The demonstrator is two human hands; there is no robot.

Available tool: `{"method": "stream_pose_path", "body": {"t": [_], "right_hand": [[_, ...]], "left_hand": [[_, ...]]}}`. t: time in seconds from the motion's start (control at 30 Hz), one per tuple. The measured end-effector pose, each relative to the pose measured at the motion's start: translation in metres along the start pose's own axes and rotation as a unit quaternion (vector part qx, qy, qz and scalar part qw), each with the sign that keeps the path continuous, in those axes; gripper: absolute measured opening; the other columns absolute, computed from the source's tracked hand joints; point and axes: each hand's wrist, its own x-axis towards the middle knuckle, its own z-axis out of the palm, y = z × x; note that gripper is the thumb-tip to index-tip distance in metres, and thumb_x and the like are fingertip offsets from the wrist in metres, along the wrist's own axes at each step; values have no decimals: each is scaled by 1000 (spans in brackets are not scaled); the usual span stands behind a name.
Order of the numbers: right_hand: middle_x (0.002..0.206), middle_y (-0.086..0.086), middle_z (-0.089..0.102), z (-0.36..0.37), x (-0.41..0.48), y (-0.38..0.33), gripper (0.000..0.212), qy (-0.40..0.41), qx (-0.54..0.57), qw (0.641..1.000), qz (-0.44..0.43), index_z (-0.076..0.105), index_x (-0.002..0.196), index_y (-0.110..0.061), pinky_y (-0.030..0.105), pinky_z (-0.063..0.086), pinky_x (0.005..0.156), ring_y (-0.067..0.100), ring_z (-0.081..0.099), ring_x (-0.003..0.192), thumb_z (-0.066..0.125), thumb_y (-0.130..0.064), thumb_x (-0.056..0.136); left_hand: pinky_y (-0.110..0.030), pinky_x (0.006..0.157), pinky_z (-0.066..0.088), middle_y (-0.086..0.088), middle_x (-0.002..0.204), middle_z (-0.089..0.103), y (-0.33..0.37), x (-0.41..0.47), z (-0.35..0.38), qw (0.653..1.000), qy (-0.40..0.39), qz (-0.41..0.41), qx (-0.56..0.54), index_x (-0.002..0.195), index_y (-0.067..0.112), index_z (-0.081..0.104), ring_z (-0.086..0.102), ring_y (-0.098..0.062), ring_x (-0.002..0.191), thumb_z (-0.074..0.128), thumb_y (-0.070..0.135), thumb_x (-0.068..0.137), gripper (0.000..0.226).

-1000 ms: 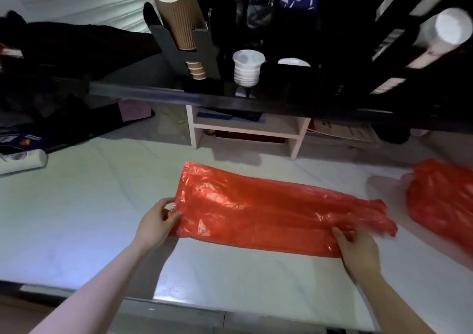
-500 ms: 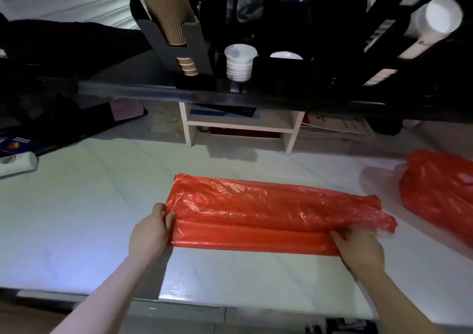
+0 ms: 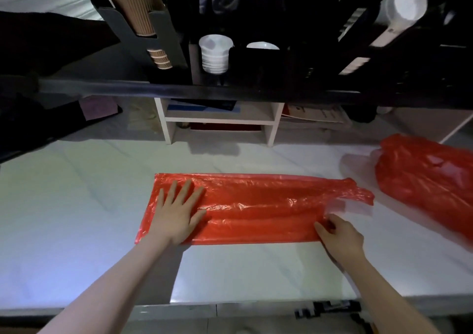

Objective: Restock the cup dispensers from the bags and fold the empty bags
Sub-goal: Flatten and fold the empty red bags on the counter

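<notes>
Two hands held the folded red plastic bag (image 3: 256, 205): the left hand (image 3: 176, 216) lay flat, fingers spread, pressing its left end, likely to keep the fold; the right hand (image 3: 340, 236) pinched its near right corner. It lay on the white counter (image 3: 76, 218), below the cup dispensers (image 3: 166, 31).

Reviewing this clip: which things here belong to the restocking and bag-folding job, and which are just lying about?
Job: flat red bag, pressed by left hand, pinched by right hand; second red bag; brown ribbed cups; white cup stack; dark cup holder.
Lying about: white shelf unit; papers; purple sheet.
</notes>
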Motion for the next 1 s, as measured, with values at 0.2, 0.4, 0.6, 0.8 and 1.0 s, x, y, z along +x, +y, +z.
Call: {"method": "stream_pose_path", "body": {"t": [0.2,0.4,0.6,0.8,1.0], "right_hand": [[71,-20,53,-7,-3,10,18,-17,-51,998,14,63,89,-33,30,35,73,13,59,84,59,-50,87],[87,-8,65,-5,-9,7,22,8,-43,998,50,54,102,-31,32,35,77,19,61,92,58,-48,87],[63,-7,50,5,-30,-1,26,116,15,992,-37,39,76,-30,28,38,47,11,49,57,56,-49,84],[86,-5,65,-8,-2,-4,26,96,290,946,105,60,110,-28,33,49,65,16,59,69,46,-16,92],[90,-7,59,-43,21,9,59,45,512,850,115,60,119,-45,26,43,66,11,56,77,45,4,89]], "left_hand": [[-60,113,-4,4,159,-11,-16,18,24,994,-47,-92,-18,145,49,-11,-11,-36,144,-2,83,69,84],[-61,111,-4,4,159,-11,-16,23,27,993,-44,-107,-17,144,50,-13,-9,-39,144,-2,86,68,85],[-59,112,-3,4,160,-10,-16,17,28,994,-31,-103,-11,145,49,-10,-9,-37,145,-1,85,70,84],[-57,114,-3,5,159,-11,-18,14,28,995,-29,-96,-11,144,47,-14,-10,-35,145,-1,82,73,81],[-57,114,-2,6,159,-9,-18,13,28,995,-25,-100,-7,145,46,-12,-7,-35,145,-2,83,74,81]]}}
